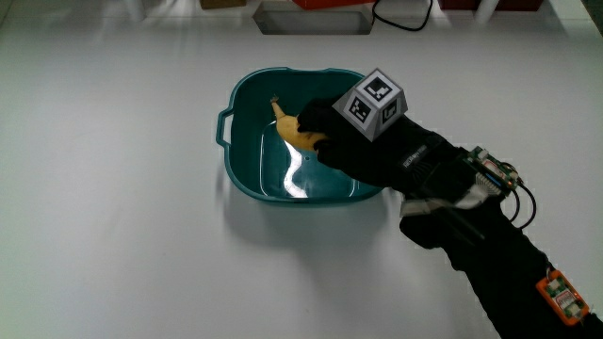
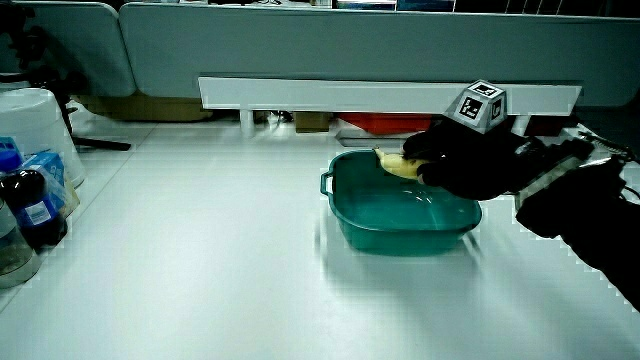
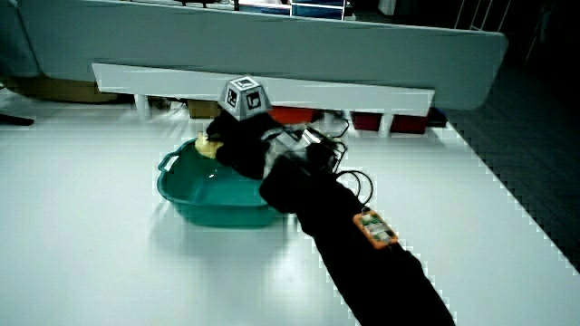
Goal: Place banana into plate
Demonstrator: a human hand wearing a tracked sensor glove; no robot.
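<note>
Black-sleeved forearm (image 1: 513, 268) nearest, gloved hand (image 1: 363, 146) over the teal basin (image 1: 247, 169), fingers closed on the banana (image 1: 294, 130) inside it, on a white table (image 1: 113, 188).

The white table (image 1: 113, 188) carries a teal basin (image 1: 247, 169) near its middle; bottles (image 2: 30, 215) and a white tub (image 2: 35, 125) stand at its edge
</note>
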